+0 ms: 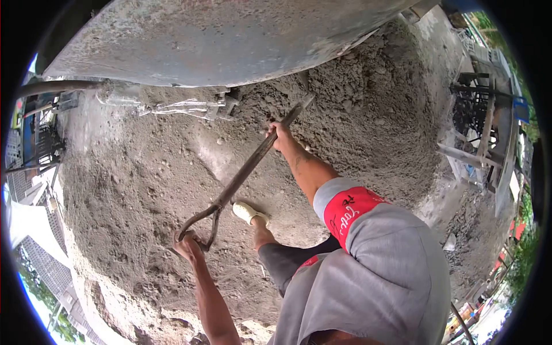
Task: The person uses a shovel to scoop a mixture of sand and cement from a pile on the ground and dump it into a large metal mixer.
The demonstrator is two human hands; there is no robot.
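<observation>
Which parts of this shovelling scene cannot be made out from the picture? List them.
- Shovel blade: head view, buried in the sand pile.
- Second foot: head view, hidden behind the grey shirt; only one shoe shows.
- Mixer drum: head view, cut off by the top edge.

Left hand (187, 246) low, fist closed, bare forearm extended. Right hand (280, 137) farther out, fingers curled shut, arm stretched, tattoo on forearm, red-and-grey sleeve at upper arm.
</observation>
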